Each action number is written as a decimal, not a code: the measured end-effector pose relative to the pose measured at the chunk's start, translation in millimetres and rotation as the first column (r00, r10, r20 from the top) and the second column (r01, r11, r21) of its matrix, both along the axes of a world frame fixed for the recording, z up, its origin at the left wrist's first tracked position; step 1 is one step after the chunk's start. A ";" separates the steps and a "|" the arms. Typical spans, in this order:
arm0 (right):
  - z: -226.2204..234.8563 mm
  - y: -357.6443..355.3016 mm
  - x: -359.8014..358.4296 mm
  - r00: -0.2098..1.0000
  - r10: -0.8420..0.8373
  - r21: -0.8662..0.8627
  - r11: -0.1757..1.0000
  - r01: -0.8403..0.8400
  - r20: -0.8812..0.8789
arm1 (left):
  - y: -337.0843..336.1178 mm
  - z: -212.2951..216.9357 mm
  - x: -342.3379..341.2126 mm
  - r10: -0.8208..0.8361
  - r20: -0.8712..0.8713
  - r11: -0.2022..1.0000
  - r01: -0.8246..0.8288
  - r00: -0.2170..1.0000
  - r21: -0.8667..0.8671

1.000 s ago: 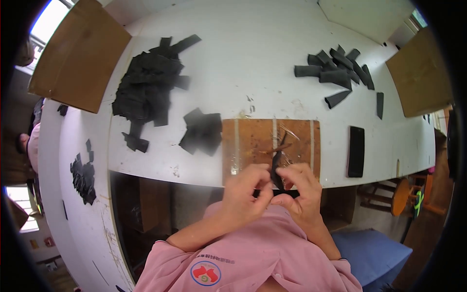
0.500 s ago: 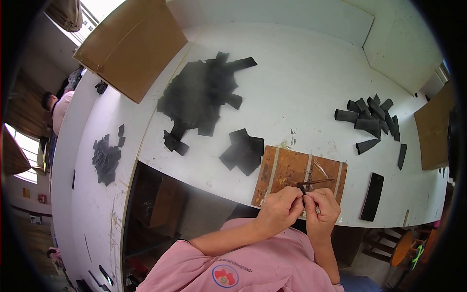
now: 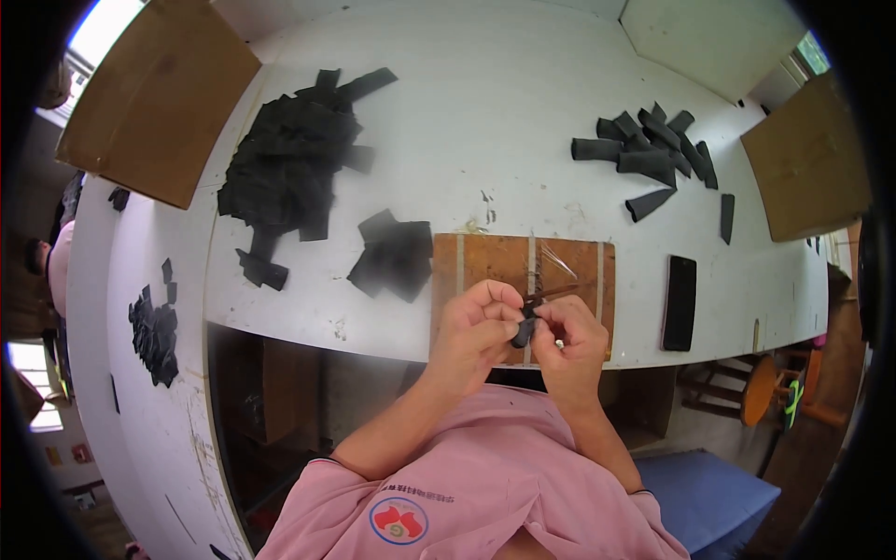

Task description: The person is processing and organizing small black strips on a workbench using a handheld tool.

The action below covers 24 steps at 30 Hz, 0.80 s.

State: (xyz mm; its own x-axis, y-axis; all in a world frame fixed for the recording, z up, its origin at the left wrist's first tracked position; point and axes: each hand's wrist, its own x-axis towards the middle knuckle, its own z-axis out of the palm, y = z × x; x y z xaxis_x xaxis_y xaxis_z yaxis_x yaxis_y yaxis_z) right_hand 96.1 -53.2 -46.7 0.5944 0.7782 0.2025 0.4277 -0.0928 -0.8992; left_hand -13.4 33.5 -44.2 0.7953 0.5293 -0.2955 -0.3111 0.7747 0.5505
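Observation:
My left hand (image 3: 478,329) and my right hand (image 3: 569,347) meet over the near part of a stained brown board (image 3: 483,259). Between their fingertips is a small black fabric piece (image 3: 525,333), curled and pinched from both sides. A thin brown stick (image 3: 558,290) shows just beyond the fingers of my right hand; whether it is held or lies on the board I cannot tell. Pale tape strips run across the board, and some thin clear strands (image 3: 558,261) lie on it.
Flat black pieces form a large pile (image 3: 285,168) and a smaller stack (image 3: 397,257) to the left. Rolled black tubes (image 3: 649,154) lie at the right, beyond a black phone (image 3: 679,303). Cardboard boxes stand left (image 3: 159,103) and right (image 3: 807,159). A stool (image 3: 756,392) stands right.
The view has shifted, so the table things sit further left and higher. My hands have come slightly apart, and more of the black fabric piece shows between them.

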 end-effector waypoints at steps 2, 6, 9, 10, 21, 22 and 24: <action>4.4 -3.4 9.7 0.944 0.056 0.001 0.998 -0.059 -0.325 | 3.0 9.1 2.0 -0.089 0.136 0.992 0.100 0.987 -0.076; 13.7 -7.7 8.6 0.104 0.184 0.184 0.983 -0.006 -0.977 | -7.4 11.7 12.0 -0.016 -0.228 0.972 0.068 0.973 0.223; 10.6 -7.9 1.8 -0.016 0.241 0.241 0.969 -0.047 -0.970 | -20.0 15.8 19.9 0.334 -0.374 0.813 -0.063 0.865 0.579; 8.0 -9.7 2.6 -0.014 0.240 0.240 0.970 -0.042 -0.971 | -21.9 9.5 18.6 0.329 -0.374 0.814 -0.059 0.867 0.578; 15.9 -23.3 4.8 0.413 0.510 0.433 0.860 -0.271 -0.754 | -9.2 31.3 -2.7 -0.430 0.478 0.850 0.522 0.766 -0.072; 13.7 -23.0 7.3 0.419 0.509 0.434 0.860 -0.267 -0.752 | -13.8 33.9 -2.0 -0.436 0.479 0.847 0.528 0.762 -0.068; 8.0 -21.5 14.1 0.505 0.398 0.380 0.914 -0.144 -0.766 | -26.5 48.4 2.0 -0.031 -0.278 0.880 0.159 0.960 0.448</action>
